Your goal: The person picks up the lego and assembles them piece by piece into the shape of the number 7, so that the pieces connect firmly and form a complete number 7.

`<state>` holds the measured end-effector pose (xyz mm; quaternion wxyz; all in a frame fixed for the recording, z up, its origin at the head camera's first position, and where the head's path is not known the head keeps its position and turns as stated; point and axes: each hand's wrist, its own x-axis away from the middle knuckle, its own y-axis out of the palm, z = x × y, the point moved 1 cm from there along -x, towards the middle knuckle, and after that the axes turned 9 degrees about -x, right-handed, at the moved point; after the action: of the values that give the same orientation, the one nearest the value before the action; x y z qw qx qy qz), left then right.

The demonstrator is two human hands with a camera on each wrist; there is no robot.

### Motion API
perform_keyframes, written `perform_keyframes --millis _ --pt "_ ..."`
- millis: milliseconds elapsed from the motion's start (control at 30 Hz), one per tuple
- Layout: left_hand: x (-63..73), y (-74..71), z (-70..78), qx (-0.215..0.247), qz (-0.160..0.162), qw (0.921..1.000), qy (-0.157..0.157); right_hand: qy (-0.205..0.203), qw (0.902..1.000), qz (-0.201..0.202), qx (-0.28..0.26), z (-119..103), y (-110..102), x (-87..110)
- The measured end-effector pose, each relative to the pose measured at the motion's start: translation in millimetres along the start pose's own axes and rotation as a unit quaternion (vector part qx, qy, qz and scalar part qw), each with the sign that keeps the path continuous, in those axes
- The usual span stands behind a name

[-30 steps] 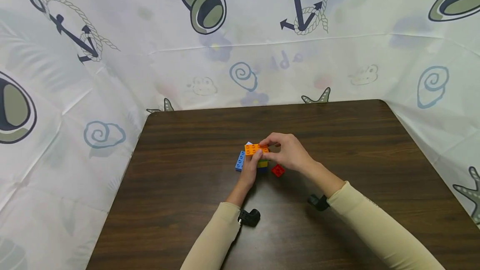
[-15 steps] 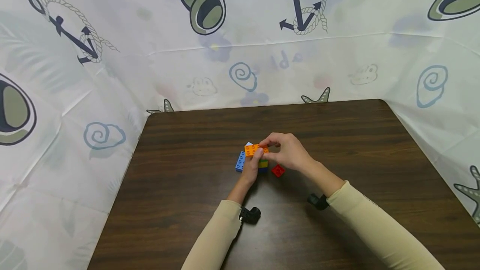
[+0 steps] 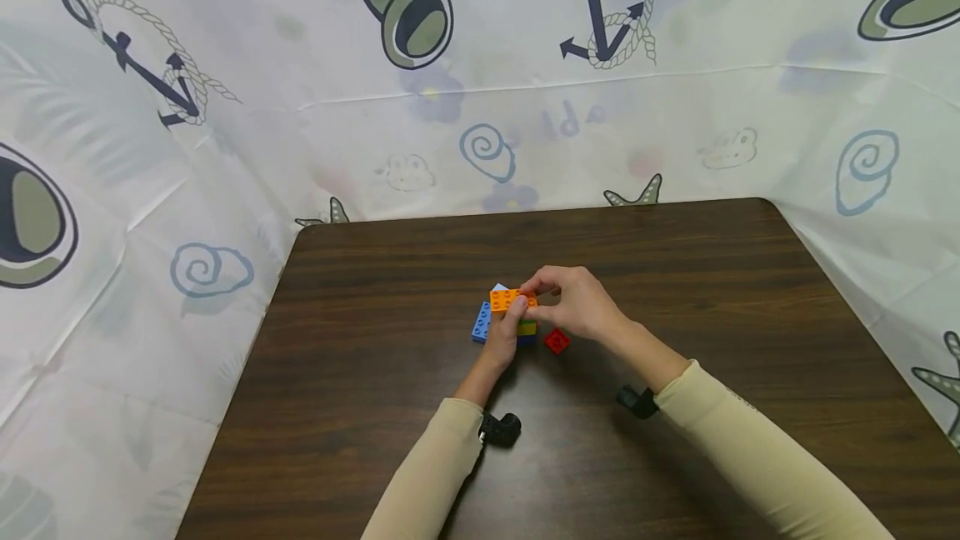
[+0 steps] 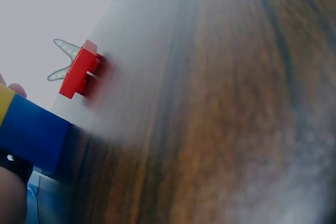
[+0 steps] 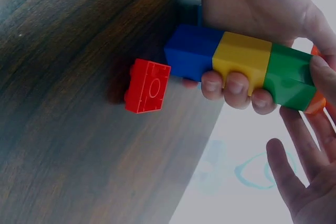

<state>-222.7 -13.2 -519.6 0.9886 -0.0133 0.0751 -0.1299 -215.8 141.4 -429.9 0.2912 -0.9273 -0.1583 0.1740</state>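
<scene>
A stack of toy building bricks stands near the middle of the table: dark blue brick (image 5: 193, 51) lowest, then yellow brick (image 5: 244, 56), green brick (image 5: 289, 74) and orange brick (image 3: 500, 300) on top. My left hand (image 3: 502, 337) grips the stack, its fingers wrapped round the yellow and green part and its thumb up by the orange brick. With thumb and index finger, my right hand (image 3: 583, 304) pinches the right end of the orange brick; its other fingers show apart in the right wrist view. A red brick (image 3: 557, 341) lies studs down to the right of the stack.
A light blue brick (image 3: 480, 324) lies left of the stack, partly behind the left hand. Another pale blue piece (image 3: 499, 286) peeks out behind the orange brick. The dark wooden table (image 3: 375, 390) meets a printed cloth (image 3: 420, 140) at the back and sides.
My left hand and forearm have shifted very slightly forward. The right hand stays at the orange brick, and the red and light blue bricks have not moved.
</scene>
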Motion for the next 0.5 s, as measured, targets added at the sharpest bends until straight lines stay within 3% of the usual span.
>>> perform_keyframes --millis 100,300,500 --pt "-3.5 -0.6 -12.8 0.004 0.003 1.0 0.007 0.0 1.0 -0.001 -0.003 -1 1 -0.4" --pt "-5.9 1.5 -16.4 -0.006 0.008 0.9995 0.031 0.003 1.0 0.003 -0.006 0 0 0.2" --pt "-6.1 -1.6 -15.5 -0.003 -0.011 0.9999 0.0 0.022 0.9994 -0.01 -0.026 2 0 0.7"
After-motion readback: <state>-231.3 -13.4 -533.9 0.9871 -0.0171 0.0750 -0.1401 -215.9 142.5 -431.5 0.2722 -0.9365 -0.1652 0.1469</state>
